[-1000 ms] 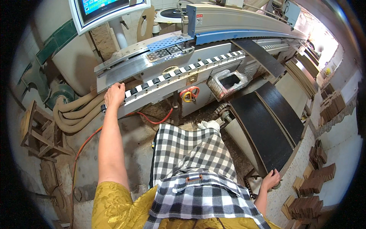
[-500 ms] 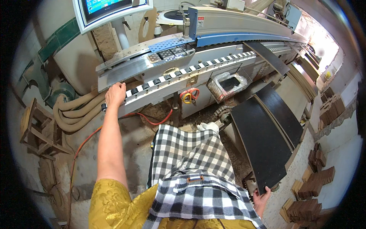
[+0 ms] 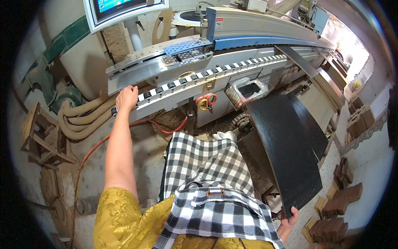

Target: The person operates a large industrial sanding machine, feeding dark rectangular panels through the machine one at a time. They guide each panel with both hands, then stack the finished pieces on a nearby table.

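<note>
My left hand (image 3: 126,99) is stretched forward, its fingers curled over the near end of the machine's roller rail (image 3: 166,88). At the lower right, my right hand (image 3: 289,220) grips the near corner of a black panel (image 3: 286,141), thumb and fingers about its edge. That panel lies tilted at my right side and overlaps a second black panel (image 3: 311,124), so only part of the second one shows. Farther off, a dark narrow panel (image 3: 296,60) rests across the rail beside the machine's long beam.
A screen (image 3: 124,8) stands at the upper left. Thick hoses (image 3: 83,124), a wooden stool (image 3: 39,137) and a red hose (image 3: 95,149) lie left. Yellow and red tape rolls (image 3: 205,102) hang below the rail by a lined basket (image 3: 250,89). Stacked brown boards (image 3: 331,228) line the right.
The black panel in my right hand has slid right over the second panel, covering the strip between them. The dark panel on the rail has moved right and away. My left hand stays put.
</note>
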A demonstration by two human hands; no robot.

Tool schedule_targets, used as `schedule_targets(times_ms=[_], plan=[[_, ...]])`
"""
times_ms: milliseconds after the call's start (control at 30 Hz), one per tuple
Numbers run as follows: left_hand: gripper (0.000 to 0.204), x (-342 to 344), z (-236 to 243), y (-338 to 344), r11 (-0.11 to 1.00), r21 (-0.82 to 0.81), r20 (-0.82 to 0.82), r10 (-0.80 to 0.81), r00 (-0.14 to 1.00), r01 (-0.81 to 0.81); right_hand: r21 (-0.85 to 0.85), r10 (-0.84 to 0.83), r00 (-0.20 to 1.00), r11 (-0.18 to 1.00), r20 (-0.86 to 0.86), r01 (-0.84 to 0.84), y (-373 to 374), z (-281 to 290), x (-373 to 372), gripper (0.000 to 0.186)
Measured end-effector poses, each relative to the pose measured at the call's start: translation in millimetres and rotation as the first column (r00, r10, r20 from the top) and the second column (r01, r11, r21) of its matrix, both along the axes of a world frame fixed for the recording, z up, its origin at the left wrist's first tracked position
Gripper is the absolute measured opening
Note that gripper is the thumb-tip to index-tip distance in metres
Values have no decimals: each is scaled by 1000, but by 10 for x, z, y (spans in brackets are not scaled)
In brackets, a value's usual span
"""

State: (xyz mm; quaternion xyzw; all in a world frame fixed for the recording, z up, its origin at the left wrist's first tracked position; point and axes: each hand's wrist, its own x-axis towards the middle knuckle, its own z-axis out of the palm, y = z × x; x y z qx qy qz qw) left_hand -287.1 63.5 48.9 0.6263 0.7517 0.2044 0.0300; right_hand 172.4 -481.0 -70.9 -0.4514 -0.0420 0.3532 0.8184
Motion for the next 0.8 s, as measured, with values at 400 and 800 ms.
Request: schedule_targets(times_ms=[400, 800], plan=[[37, 41, -18, 13, 1000, 7, 19, 6, 1000, -6, 115, 489, 867, 871, -101, -478, 2144, 357, -569, 37], [31, 207, -551, -477, 813, 575, 392, -376, 839, 96, 52, 969, 94, 85, 230, -995, 3233, 715, -1663, 47]])
